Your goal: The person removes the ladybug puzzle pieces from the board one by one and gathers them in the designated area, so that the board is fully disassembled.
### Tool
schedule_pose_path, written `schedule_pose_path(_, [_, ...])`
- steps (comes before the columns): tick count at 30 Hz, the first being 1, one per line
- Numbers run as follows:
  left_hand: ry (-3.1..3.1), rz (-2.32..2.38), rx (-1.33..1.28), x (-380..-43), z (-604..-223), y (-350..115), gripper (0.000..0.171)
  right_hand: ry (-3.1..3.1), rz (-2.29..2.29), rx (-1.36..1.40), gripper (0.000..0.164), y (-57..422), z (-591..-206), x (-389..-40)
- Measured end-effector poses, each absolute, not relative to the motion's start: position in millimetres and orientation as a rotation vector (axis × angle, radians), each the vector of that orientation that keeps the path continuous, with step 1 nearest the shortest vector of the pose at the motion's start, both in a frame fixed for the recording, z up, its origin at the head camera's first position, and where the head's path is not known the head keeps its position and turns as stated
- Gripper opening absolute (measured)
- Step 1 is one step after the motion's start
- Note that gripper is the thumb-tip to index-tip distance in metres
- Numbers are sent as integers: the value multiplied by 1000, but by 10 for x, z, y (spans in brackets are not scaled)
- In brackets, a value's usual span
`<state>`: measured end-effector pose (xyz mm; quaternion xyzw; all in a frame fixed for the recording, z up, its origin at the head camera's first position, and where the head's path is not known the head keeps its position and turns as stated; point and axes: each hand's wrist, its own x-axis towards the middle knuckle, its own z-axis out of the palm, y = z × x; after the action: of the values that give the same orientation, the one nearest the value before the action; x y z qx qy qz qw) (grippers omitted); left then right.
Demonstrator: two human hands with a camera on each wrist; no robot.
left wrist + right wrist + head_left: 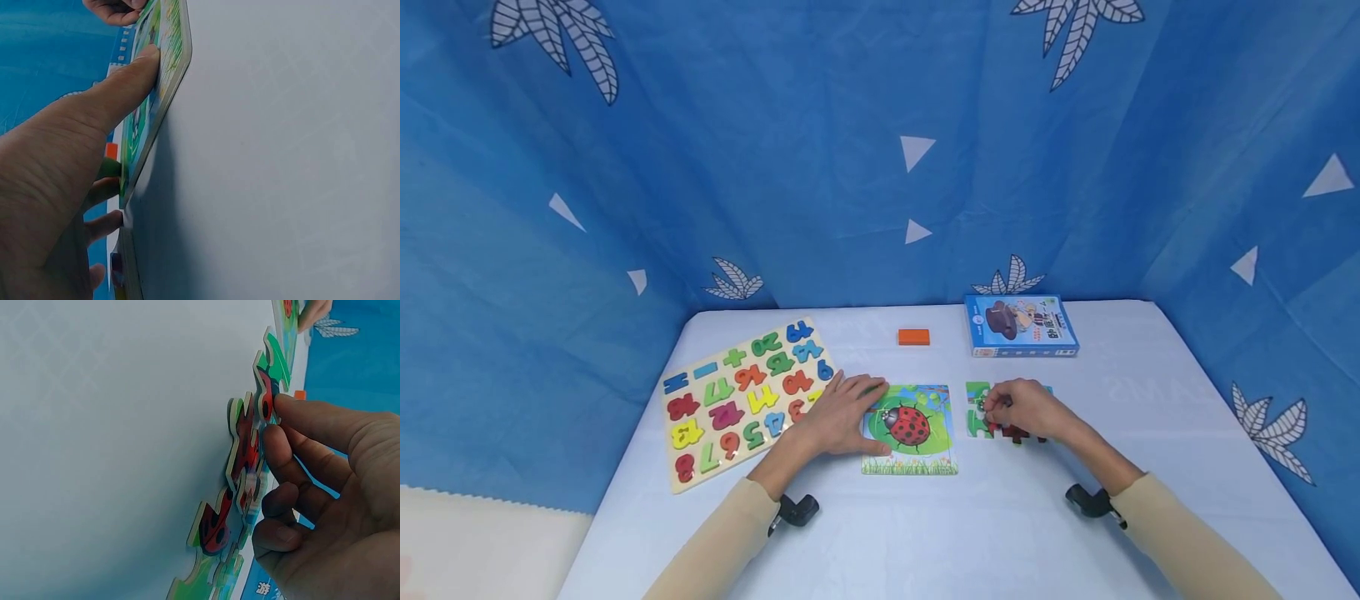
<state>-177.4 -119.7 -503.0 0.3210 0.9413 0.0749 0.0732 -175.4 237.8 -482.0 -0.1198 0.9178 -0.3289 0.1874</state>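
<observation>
My left hand (838,417) rests on the left side of a square ladybug picture board (910,427), its fingers spread. The thumb (128,81) lies along the board's near side in the left wrist view. To the right of that board, my right hand (1026,407) pinches a green and red jigsaw piece (267,400) between thumb and fingertips. Several other jigsaw pieces (215,528), red, black and green, lie beside and below that hand. In the head view the right hand hides part of these pieces.
A wooden number puzzle board (722,417) with colourful numerals lies left of my left hand. Toward the back are an orange block (913,337) and a blue picture box (1022,327). Blue patterned curtain (850,167) surrounds the white table (925,542).
</observation>
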Motion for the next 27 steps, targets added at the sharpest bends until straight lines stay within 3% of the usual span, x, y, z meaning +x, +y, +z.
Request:
schedule_pose_path(9, [2837,202,978,-1762,-5008,-1198,110,2607,-909,-366,9,2400,-4819,-1761])
schedule_pose_path(16, [2836,193,979,-1759,-5000,-1194,110,2632,-909,-403,2,2396,-4840,-1748])
schedule_pose_path(27, [2823,236,984,-1763,-5001,-1200,109,2638,-878,-420,4,2393,-4843,-1760])
